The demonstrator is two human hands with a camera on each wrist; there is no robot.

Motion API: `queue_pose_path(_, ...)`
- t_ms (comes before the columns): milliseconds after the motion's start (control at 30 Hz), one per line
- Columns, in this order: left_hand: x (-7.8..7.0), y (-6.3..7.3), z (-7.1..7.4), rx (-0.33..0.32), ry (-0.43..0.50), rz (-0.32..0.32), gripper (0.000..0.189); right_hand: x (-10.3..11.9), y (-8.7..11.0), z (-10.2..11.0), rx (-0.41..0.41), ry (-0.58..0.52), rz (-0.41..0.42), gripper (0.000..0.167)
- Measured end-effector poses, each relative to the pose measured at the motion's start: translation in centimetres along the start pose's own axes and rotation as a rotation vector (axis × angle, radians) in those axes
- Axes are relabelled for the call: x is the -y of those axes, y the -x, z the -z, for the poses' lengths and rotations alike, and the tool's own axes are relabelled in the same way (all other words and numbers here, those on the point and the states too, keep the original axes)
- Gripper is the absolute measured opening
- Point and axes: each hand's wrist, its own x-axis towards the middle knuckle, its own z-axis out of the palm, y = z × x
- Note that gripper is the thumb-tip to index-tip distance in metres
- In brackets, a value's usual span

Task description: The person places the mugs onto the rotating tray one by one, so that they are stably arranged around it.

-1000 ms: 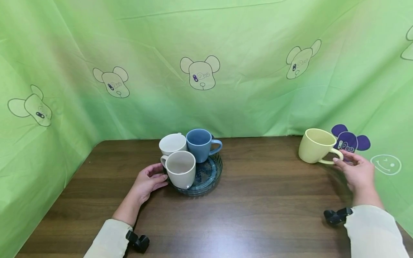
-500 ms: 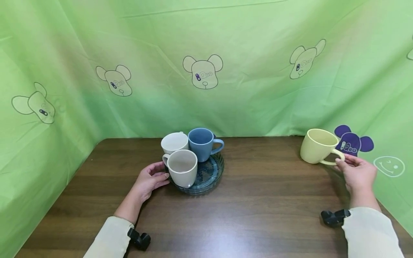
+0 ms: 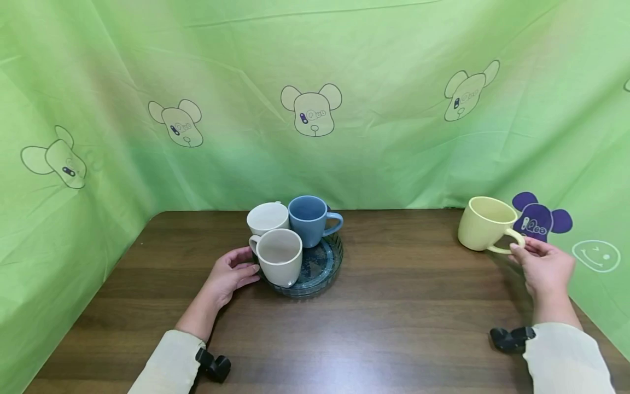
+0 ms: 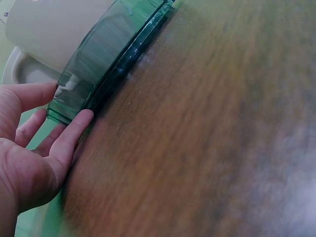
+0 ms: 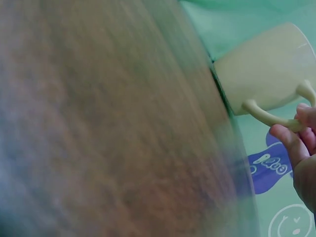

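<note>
At the table's far right, my right hand (image 3: 548, 268) pinches the handle of a pale yellow mug (image 3: 484, 221), which is upright. The right wrist view has the fingertips on that handle (image 5: 270, 117); whether the mug's base touches the table is unclear. My left hand (image 3: 230, 278) touches the left side of a round, dark-green glass dish (image 3: 320, 276) with extended fingers. In the left wrist view one fingertip meets the dish wall (image 4: 94, 74) low down. Grouped in the dish are a grey-white mug (image 3: 280, 256), a white mug (image 3: 267, 218) partly hidden behind it, and a blue mug (image 3: 308, 219).
A brown wooden table (image 3: 374, 306) lies under everything, with a wide stretch of wood between dish and yellow mug. Green cloth (image 3: 236, 164) printed with bear faces hangs round the back and sides. Each forearm carries a black wrist device (image 3: 214, 365).
The whole scene shifts slightly right in the head view. My right hand still holds the yellow mug's handle, and my left hand stays at the dish. The mugs in the dish keep their places.
</note>
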Motion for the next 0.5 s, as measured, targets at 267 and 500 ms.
queue_pose_path(267, -0.1, 0.1, -0.1, -0.004, 0.003, -0.001, 0.053, 0.9, 0.9, -1.5, 0.012, -0.122, 0.022, 0.034)
queue_pose_path(500, -0.3, 0.4, -0.3, -0.015, -0.014, 0.002, 0.053, 1.6, 1.9, -2.8, 0.048, -0.17, 0.036, 0.034)
